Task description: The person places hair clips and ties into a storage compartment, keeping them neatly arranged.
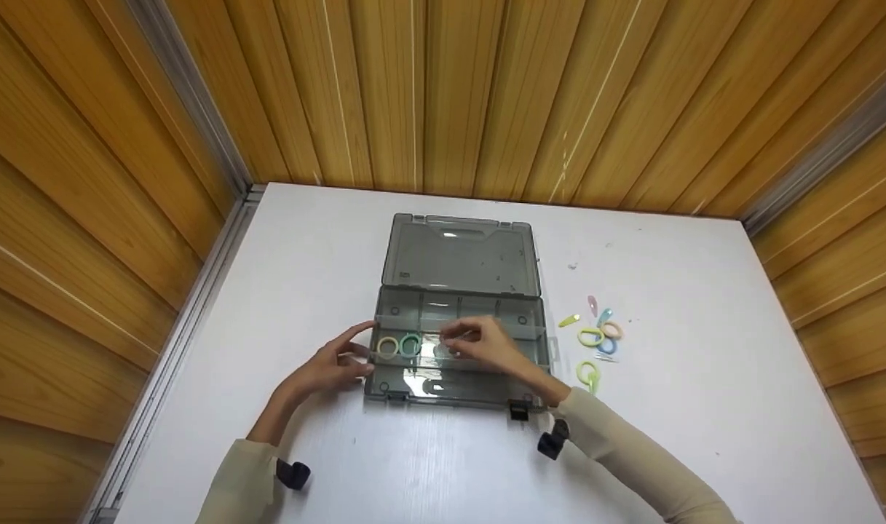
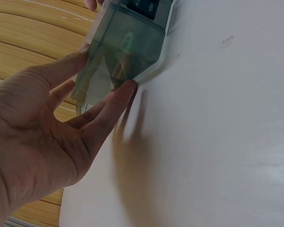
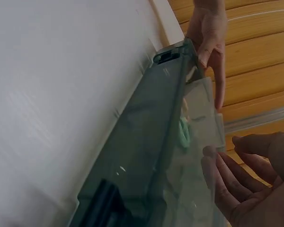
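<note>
A grey see-through storage case (image 1: 461,384) lies with its lid (image 1: 459,255) folded back. Across its compartments sits a clear tray (image 1: 355,336), raised above the case rim. In the tray's left part are a yellow ring-shaped hair tie (image 1: 388,348) and a teal one (image 1: 410,344). My left hand (image 1: 331,366) touches the left end of the case, its extended fingers spread along that end. Over the middle of the tray hovers my right hand (image 1: 490,346), fingers bent. The right wrist view shows its thumb (image 3: 255,144) apart from the fingertips, with nothing visible between them.
Right of the case lie a yellow hair clip (image 1: 569,320), a pink clip (image 1: 592,305), a blue clip (image 1: 604,316) and several ring hair ties (image 1: 590,336). A green hair tie (image 1: 587,373) lies nearer. Wooden panels (image 1: 457,94) wall the white table (image 1: 311,240).
</note>
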Tool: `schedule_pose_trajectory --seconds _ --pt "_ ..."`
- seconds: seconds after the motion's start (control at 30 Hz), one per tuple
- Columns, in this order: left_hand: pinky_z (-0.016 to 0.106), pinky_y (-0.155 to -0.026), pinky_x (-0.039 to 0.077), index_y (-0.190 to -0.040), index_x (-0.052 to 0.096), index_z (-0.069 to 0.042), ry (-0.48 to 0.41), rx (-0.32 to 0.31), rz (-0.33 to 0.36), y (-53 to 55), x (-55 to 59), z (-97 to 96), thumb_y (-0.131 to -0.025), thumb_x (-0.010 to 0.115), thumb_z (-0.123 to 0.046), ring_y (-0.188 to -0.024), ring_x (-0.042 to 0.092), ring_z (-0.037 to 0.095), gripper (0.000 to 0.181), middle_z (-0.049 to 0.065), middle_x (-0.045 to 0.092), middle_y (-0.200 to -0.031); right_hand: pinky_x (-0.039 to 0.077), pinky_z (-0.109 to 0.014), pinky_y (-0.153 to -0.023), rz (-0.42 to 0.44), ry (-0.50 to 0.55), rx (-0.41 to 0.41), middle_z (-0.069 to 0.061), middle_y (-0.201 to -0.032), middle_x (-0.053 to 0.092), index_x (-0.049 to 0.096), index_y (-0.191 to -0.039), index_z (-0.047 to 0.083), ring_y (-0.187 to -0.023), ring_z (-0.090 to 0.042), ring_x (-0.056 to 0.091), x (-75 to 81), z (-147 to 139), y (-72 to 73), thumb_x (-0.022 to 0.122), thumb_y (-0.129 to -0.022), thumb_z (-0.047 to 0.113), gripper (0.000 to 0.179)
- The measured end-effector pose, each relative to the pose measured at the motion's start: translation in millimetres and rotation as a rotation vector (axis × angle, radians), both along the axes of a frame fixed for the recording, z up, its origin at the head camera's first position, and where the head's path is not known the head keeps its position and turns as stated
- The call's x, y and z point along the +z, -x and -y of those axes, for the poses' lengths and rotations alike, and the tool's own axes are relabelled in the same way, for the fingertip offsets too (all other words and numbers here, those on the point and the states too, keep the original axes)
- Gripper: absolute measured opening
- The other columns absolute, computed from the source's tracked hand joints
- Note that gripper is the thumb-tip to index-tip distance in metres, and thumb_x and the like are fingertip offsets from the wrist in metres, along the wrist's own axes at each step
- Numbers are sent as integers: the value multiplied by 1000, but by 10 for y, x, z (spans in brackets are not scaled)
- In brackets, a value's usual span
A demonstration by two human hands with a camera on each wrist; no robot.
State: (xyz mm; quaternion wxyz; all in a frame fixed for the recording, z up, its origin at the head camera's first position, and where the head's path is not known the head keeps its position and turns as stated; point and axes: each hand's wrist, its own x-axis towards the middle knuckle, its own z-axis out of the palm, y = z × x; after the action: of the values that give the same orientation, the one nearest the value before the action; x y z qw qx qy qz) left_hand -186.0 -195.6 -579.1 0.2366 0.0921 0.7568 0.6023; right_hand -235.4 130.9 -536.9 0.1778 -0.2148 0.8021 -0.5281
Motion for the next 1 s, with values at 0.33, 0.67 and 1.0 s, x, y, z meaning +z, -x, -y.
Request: schedule_pose_trajectory --seconds 0.33,0.67,1.0 --pt "43 -91 60 -163 24 -18 48 -4 -1 -14 -11 6 -95 73 -17 -114 68 31 84 31 54 -138 64 -34 -72 -133 20 -199 -31 -108 72 69 -117 -10 -84 -31 77 236 -1101 117 70 -96 7 27" --pt "48 -93 60 -163 25 -17 11 -2 -15 4 -5 -12 -96 72 -12 -112 68 31 82 35 51 -138 62 -22 -72 15 -77 -456 -21 -108 73 64 -126 -12 -81 -8 76 188 -1968 184 71 -97 14 40" --pt "49 -94 59 -163 24 -16 9 -6 -30 -19 5 0 -97 71 -15 -115 67 34 81 35 52 -138 63 -26 -73 62 -153 -525 -21 -104 74 64 -126 -12 -79 -9 75 -82 -2366 105 68 -98 14 38"
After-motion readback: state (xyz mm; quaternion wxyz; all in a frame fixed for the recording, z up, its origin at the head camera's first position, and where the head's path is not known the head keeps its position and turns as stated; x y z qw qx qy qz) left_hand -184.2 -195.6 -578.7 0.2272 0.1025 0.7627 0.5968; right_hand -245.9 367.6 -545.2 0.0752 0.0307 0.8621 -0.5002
